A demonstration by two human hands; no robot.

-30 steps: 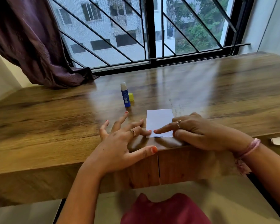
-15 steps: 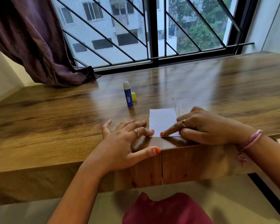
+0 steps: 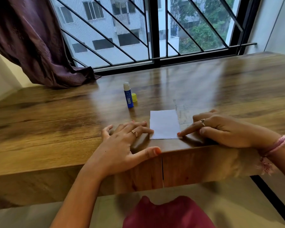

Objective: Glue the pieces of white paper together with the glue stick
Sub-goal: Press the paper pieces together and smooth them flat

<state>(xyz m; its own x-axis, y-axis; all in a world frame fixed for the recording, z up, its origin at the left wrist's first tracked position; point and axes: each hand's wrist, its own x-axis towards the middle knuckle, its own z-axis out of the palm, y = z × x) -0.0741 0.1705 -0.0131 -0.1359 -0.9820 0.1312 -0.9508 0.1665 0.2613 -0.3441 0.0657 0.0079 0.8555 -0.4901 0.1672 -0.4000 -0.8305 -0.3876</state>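
On the bench: the wooden bench (image 3: pixel 56 122) under the window carries everything, ordered here from largest to smallest.
Curtain: a purple curtain (image 3: pixel 31 43) hangs far left, well clear.
Left hand: the left hand (image 3: pixel 122 143) lies flat and released, grasping nothing, fingers (image 3: pixel 143 129) touching the paper's left edge.
Right hand: the right hand (image 3: pixel 220 130) is loosely curled, its forefinger pressing the paper's near right corner; it grasps nothing.
White paper: the white paper (image 3: pixel 164 124) lies flat near the front edge, between both hands.
Glue stick: the glue stick (image 3: pixel 127 95) stands upright and uncapped behind the paper.
Cap: the yellow cap (image 3: pixel 134 97) sits beside it.
Risk: pressing unevenly could skew the sheets; a careless reach could topple the open stick.
Obstruction: nothing blocks the paper.
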